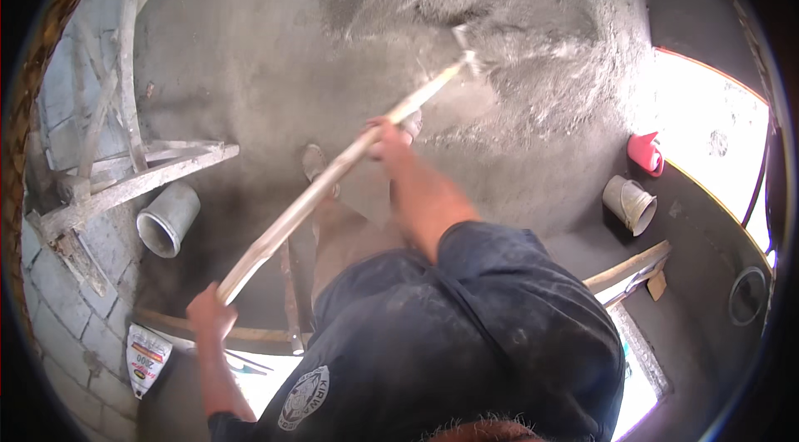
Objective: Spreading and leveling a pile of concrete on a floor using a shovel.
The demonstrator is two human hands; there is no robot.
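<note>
Both my hands grip a hoe by its long pale wooden handle (308, 201), which slants from lower left to upper right. My left hand (212, 315) is closed around the butt end, low on the left. Farther up the shaft, in front of my feet, my right hand (389, 141) is wrapped round it. The hoe's head (468, 57) is set crosswise and blurred, at the near edge of a spread grey heap of sand or cement mix (516, 9). Some of the heap has pale powder on it.
A wooden trestle (141, 184) and a grey bucket (169, 220) stand by the block wall (71, 309) at left. To the right are another bucket (630, 204) and a red container (646, 154). A white bag (148, 360) lies lower left; a plank (628, 267) is behind me.
</note>
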